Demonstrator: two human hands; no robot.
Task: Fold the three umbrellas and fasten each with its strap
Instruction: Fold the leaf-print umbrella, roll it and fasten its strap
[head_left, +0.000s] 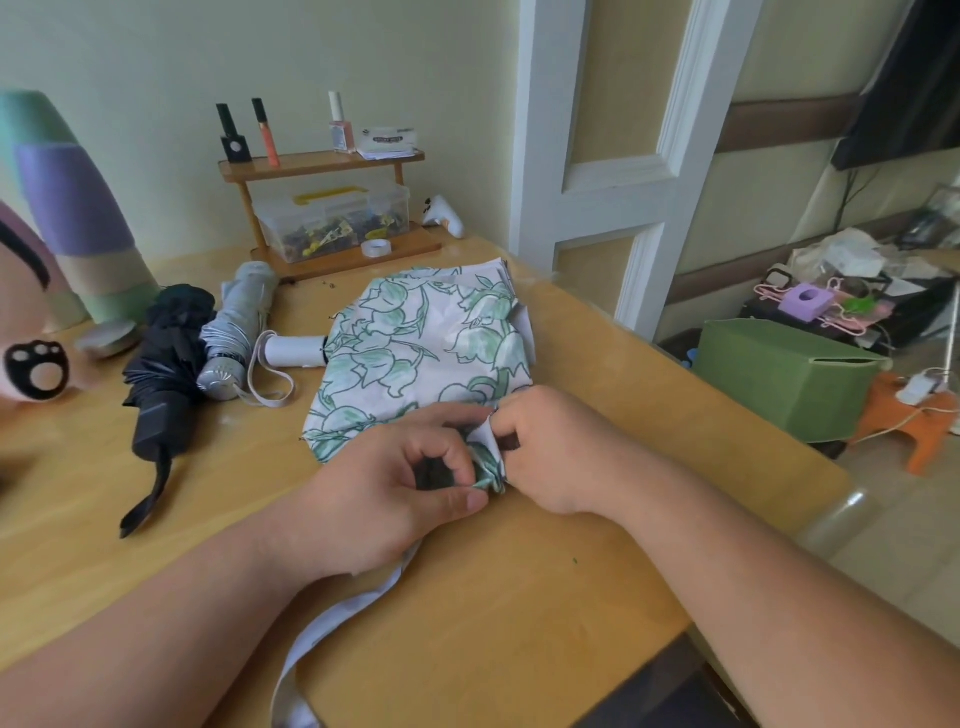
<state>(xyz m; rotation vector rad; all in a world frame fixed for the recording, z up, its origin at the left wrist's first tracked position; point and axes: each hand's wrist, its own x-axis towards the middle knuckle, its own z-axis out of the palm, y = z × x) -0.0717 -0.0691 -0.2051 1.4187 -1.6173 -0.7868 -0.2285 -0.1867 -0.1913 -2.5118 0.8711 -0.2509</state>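
Note:
A white umbrella with green flower print (415, 348) lies loosely spread on the wooden table (493, 597), its white handle (293, 351) pointing left. My left hand (384, 499) and my right hand (550, 452) meet at its near tip, both pinching a bunched fold of the fabric. A long white strap (332, 618) trails from under my left hand toward me. To the left lie a black umbrella (166, 374) and a grey umbrella (236, 327), side by side.
A wooden shelf rack (322, 208) with small bottles and a clear box stands at the back. A pastel plush toy (52, 249) fills the left edge. The table's right edge drops to a floor with a green box (779, 379) and an orange stool (919, 421).

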